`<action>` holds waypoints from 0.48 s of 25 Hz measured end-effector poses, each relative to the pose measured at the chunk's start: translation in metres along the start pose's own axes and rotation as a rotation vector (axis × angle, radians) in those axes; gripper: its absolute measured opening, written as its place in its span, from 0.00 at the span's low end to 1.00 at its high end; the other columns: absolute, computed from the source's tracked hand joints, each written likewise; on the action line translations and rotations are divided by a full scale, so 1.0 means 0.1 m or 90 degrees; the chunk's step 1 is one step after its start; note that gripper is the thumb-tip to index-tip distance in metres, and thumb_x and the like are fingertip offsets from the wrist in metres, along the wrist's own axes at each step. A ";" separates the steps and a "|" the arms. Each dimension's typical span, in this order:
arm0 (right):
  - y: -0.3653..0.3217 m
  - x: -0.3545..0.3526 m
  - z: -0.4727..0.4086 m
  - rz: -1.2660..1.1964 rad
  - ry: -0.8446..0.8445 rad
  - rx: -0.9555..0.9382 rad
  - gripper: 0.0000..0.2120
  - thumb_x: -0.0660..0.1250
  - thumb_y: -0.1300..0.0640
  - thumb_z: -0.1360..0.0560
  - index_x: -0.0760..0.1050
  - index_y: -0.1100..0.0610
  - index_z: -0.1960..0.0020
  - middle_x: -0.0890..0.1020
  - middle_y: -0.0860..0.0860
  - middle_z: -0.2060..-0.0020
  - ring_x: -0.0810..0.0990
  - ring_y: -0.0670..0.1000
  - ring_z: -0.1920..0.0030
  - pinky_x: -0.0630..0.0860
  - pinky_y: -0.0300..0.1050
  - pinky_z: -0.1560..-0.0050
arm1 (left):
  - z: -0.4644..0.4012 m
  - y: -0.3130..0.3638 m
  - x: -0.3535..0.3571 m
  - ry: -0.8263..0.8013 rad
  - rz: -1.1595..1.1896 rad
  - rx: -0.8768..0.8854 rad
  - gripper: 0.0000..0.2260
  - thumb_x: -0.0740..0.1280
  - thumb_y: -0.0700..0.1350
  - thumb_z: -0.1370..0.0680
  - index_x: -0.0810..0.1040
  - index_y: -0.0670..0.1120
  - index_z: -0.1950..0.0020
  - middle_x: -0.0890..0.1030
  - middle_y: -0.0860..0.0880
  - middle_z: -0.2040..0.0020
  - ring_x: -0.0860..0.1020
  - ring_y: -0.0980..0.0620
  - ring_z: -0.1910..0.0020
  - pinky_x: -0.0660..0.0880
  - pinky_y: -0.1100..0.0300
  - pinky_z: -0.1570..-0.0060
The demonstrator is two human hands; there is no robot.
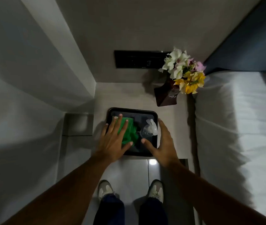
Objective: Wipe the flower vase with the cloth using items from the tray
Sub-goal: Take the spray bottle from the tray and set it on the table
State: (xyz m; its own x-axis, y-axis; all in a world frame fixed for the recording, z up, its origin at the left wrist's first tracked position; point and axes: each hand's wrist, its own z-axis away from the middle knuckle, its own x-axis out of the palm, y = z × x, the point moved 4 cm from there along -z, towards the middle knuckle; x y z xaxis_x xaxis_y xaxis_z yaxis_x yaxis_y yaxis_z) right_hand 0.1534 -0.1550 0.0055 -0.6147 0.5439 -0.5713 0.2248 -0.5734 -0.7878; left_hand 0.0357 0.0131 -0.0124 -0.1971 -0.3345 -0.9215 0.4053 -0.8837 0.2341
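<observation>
A black tray (pixel 145 111) lies on the small bedside table. In it sit a green cloth (pixel 131 133) on the left and a clear spray bottle (pixel 149 129) on the right. My left hand (pixel 115 140) rests flat on the cloth, fingers spread. My right hand (pixel 163 143) is open over the tray's right edge, its thumb just in front of the bottle and not touching it. A dark brown vase (pixel 165 97) holding white, pink and yellow flowers (pixel 184 70) stands at the table's far right corner, behind the tray.
A bed with white sheets (pixel 234 127) runs along the right side of the table. A black wall panel (pixel 135 59) sits behind the table. White walls close in on the left. My feet stand on the tiled floor (pixel 129 172) below.
</observation>
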 end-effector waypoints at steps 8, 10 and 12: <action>-0.01 0.11 -0.37 -0.017 -0.076 -0.018 0.21 0.71 0.48 0.25 0.74 0.57 0.36 0.83 0.54 0.46 0.82 0.53 0.47 0.81 0.54 0.46 | -0.21 -0.03 0.22 -0.022 -0.007 -0.013 0.35 0.58 0.60 0.21 0.47 0.45 0.22 0.47 0.41 0.21 0.49 0.41 0.22 0.55 0.43 0.26; 0.01 0.09 -0.40 -0.054 -0.062 0.002 0.18 0.71 0.50 0.24 0.75 0.57 0.38 0.84 0.53 0.49 0.83 0.51 0.49 0.81 0.45 0.48 | -0.25 -0.06 0.33 -0.079 -0.017 -0.026 0.33 0.53 0.61 0.20 0.44 0.46 0.22 0.44 0.42 0.20 0.46 0.43 0.22 0.52 0.47 0.26; 0.08 0.03 -0.44 -0.154 -0.025 0.076 0.16 0.70 0.54 0.23 0.75 0.57 0.38 0.84 0.50 0.50 0.83 0.49 0.49 0.79 0.32 0.54 | -0.28 -0.08 0.44 -0.135 -0.004 -0.036 0.33 0.51 0.62 0.20 0.42 0.48 0.22 0.40 0.44 0.20 0.42 0.45 0.22 0.55 0.48 0.27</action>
State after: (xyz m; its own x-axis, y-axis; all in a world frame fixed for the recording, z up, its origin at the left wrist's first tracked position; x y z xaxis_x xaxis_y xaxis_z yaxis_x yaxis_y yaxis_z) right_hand 0.1863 -0.1307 -0.0126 -0.6684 0.6512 -0.3593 -0.0213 -0.4996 -0.8660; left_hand 0.0489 0.0145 -0.0635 -0.3808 -0.3950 -0.8360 0.4511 -0.8686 0.2049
